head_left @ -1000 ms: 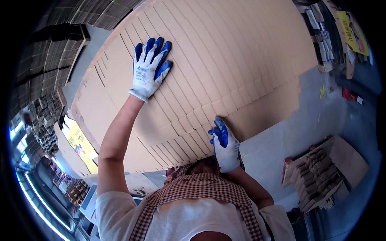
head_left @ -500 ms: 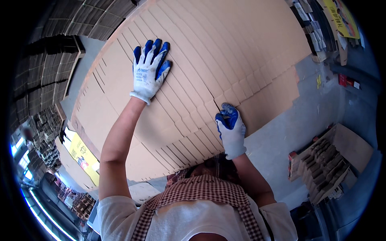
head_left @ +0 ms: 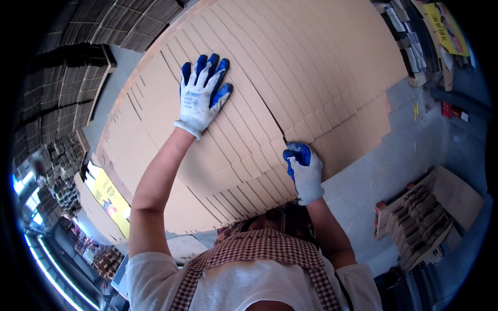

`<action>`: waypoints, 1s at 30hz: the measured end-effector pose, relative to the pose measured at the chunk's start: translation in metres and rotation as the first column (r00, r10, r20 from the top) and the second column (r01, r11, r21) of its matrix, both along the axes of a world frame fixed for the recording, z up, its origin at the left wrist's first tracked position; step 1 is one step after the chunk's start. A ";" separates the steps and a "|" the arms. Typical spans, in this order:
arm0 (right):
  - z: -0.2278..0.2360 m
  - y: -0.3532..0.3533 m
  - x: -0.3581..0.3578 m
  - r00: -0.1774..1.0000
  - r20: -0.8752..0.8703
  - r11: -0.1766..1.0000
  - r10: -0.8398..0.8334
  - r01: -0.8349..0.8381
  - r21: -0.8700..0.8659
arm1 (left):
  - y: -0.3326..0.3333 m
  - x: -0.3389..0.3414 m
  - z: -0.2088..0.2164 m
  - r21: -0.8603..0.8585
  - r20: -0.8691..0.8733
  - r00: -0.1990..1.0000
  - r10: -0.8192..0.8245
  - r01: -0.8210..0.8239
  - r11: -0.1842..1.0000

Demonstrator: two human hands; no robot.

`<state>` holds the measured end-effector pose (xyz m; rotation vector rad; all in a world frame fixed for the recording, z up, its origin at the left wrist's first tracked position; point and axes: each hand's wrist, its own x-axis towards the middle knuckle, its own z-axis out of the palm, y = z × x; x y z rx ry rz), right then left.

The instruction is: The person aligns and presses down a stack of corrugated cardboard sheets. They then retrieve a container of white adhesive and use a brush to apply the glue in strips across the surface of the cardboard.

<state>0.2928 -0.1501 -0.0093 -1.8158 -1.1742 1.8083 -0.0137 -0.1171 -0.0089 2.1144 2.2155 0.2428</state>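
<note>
Overlapping tan cardboard sheets [head_left: 321, 57] lie fanned out in front of me, each one's edge showing as a thin line. My left hand [head_left: 202, 98], in a white glove with blue-coated fingers, rests flat on the sheets with its fingers spread. My right hand [head_left: 305, 166], gloved the same way, has its fingers curled at the near edge of the fan, pinching a cardboard sheet [head_left: 259, 111]. A dark gap runs along this sheet's long edge, up from my fingers. The fingertips are partly hidden.
Bundled stacks of cardboard [head_left: 57, 78] stand at the far left. To the right, an open box [head_left: 456, 197] holds folded cardboard pieces [head_left: 420, 217] on the grey floor [head_left: 358, 192]. Yellow printed panels [head_left: 106, 194] show at the left and upper right.
The dark gap along the sheet at my right hand has grown longer and wider. Both hands appear slightly farther right, but the whole view has shifted that way too.
</note>
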 end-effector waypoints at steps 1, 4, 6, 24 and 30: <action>-0.002 -0.001 0.000 1.000 0.015 0.999 0.014 -0.014 0.044 | 0.000 0.000 0.000 0.001 -0.002 1.000 0.000 0.000 1.000; 0.008 0.002 -0.002 1.000 -0.005 0.999 -0.006 0.006 -0.051 | 0.001 0.000 -0.002 0.001 -0.006 1.000 0.000 0.000 1.000; 0.019 0.008 -0.005 0.988 0.095 0.991 0.119 -0.123 0.046 | 0.001 0.000 -0.003 0.002 -0.010 1.000 0.001 -0.001 1.000; 0.016 -0.047 -0.005 0.581 0.709 0.516 0.400 -0.782 0.351 | 0.000 0.002 -0.004 0.022 -0.001 1.000 0.010 -0.010 1.000; 0.025 -0.030 -0.017 0.908 0.337 0.914 0.251 -0.337 0.227 | -0.004 0.000 -0.007 0.037 0.008 1.000 0.007 -0.007 0.999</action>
